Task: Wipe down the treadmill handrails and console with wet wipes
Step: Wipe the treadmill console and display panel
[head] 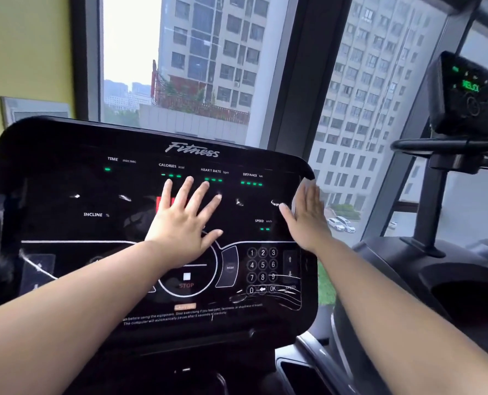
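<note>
The glossy black treadmill console (80, 195) fills the middle of the view, marked "Fitness", with green readouts, a STOP button and a number keypad. My left hand (184, 220) lies flat over the centre of the panel with fingers spread and straight. My right hand (305, 215) is held flat at the console's right edge, fingers straight and pointing up. No wipe shows in either hand. The handrails are hidden from view.
A second machine stands to the right, with a small black display (462, 95) lit in green on a post above a handlebar (442, 145). Large windows (202, 67) behind look onto tall buildings. A yellow wall (23, 52) is on the left.
</note>
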Demonstrator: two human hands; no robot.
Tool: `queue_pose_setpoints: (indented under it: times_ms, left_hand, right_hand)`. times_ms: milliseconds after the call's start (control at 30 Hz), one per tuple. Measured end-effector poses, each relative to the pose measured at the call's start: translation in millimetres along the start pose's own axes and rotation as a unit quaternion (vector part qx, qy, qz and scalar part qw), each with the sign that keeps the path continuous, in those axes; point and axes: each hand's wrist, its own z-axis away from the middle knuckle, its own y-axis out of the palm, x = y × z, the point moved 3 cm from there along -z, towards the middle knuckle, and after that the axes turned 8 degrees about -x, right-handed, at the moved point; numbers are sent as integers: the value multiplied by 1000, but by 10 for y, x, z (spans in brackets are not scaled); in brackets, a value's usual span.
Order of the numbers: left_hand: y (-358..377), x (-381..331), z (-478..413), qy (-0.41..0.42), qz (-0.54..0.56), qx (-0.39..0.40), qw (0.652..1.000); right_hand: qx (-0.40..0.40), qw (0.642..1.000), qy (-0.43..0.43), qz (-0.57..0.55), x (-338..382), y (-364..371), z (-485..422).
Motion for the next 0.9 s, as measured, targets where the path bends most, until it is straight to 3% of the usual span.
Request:
queue_pose_setpoints:
  times_ms: [200, 467, 767, 900]
  left_hand:
    - [-48, 27, 5, 8, 16, 21, 1000]
    - [-18, 6, 40, 5, 25, 16, 1000]
    - [-30, 25, 33, 3, 26, 17, 1000]
    - [-31, 18, 44, 1, 19, 19, 1000]
  right_hand:
    - [-33, 999, 5, 3, 88, 35, -53]
    - [71, 993, -59, 78, -252, 519, 823]
    - [-31, 998, 45, 8, 305, 262, 145]
    - [-48, 995, -85, 28, 644, 453, 330]
